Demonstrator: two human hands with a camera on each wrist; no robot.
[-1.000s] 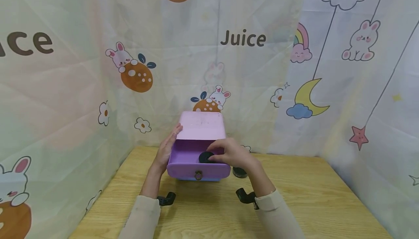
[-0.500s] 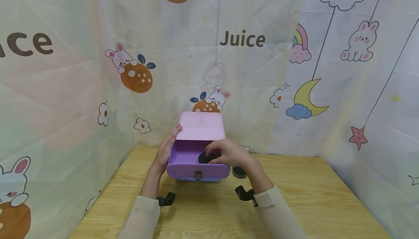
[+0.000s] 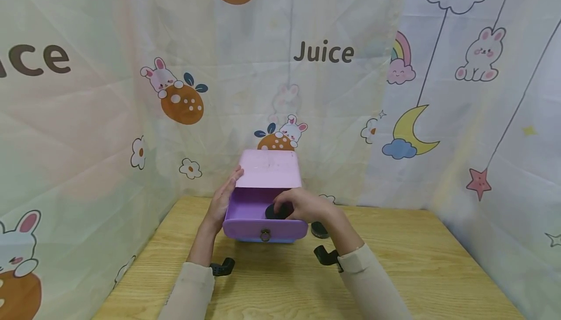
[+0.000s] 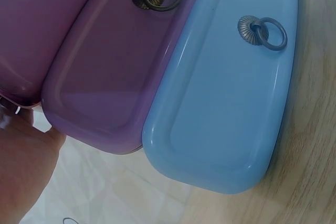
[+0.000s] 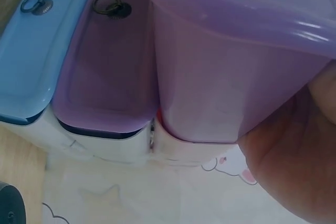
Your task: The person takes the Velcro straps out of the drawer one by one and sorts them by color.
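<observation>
A small chest of drawers (image 3: 268, 170) with a pink top stands on the table, its top purple drawer (image 3: 245, 228) pulled out. My left hand (image 3: 221, 204) rests on the chest's left side, fingers straight along it. Over the drawer's right wall reaches my right hand (image 3: 310, 206), its curled fingers and thumb around a round black object (image 3: 270, 212) inside the drawer, partly hidden by the fingers. The right wrist view shows that hand (image 5: 299, 166) beside the drawer's outer wall, fingertips hidden.
Below are a closed purple drawer (image 4: 115, 72) and a closed blue drawer (image 4: 226, 93), both with ring pulls. Another round black object (image 3: 319, 230) lies on the wooden table (image 3: 394, 261), right of the chest. A printed curtain (image 3: 219, 91) hangs close behind.
In the drawer, my right hand's fingers and thumb have shifted slightly right and curled more over the black object. My left hand and the open drawer stay in place.
</observation>
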